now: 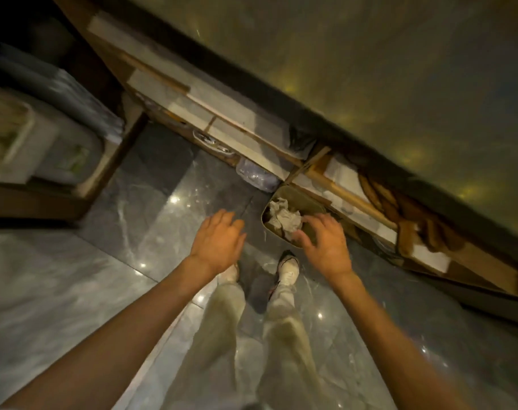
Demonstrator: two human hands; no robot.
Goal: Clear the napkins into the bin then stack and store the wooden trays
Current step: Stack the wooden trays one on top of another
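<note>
While both hands hover empty above the floor, crumpled napkins (282, 218) lie inside the bin (264, 216), which is tucked at the foot of a long counter (399, 69), just ahead of the person's right shoe (288, 269). The right hand (325, 245) is spread over the bin's near rim, fingers loosely bent and gripping nothing. The left hand (217, 241) hangs apart from it, open over the tiled floor (59, 291) just left of the bin. With paper in the bin and nothing in either hand, the napkin-clearing step looks done or nearly so, though whether more napkins wait elsewhere cannot be told from this view. No wooden tray can be picked out with certainty: brown shapes (399, 208) on the open shelf under the counter, right of the bin, are too blurred to name, so stacking and storing appear left to do. Room to move lies to the left, across the polished floor. Ahead, the counter's dark edge overhangs the shelves and the bin, and a low cabinet (103, 179) holding pale containers (21, 149) closes the far left corner. A clear plastic tub (256, 176) sits just beside the bin, on its far side.
</note>
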